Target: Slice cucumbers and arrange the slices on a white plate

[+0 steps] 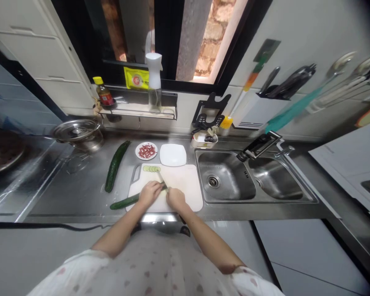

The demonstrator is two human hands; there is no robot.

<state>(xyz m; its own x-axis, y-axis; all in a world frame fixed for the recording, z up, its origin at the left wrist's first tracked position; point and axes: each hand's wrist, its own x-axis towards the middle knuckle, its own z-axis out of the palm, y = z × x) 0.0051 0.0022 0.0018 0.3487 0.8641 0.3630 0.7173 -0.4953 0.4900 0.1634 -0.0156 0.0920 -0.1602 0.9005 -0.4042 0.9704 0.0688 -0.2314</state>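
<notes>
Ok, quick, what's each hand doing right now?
Left hand: holding the cucumber on the cutting board.
Right hand: closed, holding the knife.

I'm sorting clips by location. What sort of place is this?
A kitchen, probably in a home: there is a double sink set into a metal counter, a knife block on the wall, and a cutting board with cucumber slices.

Through the head camera I see a left hand [150,194] holding a slim cucumber [126,202] on a white cutting board [185,176], while the right hand [175,198] grips a knife [162,180]. Pale green slices [151,169] lie in a row near the board's far edge; a thicker cucumber [115,166] rests to the left.
</notes>
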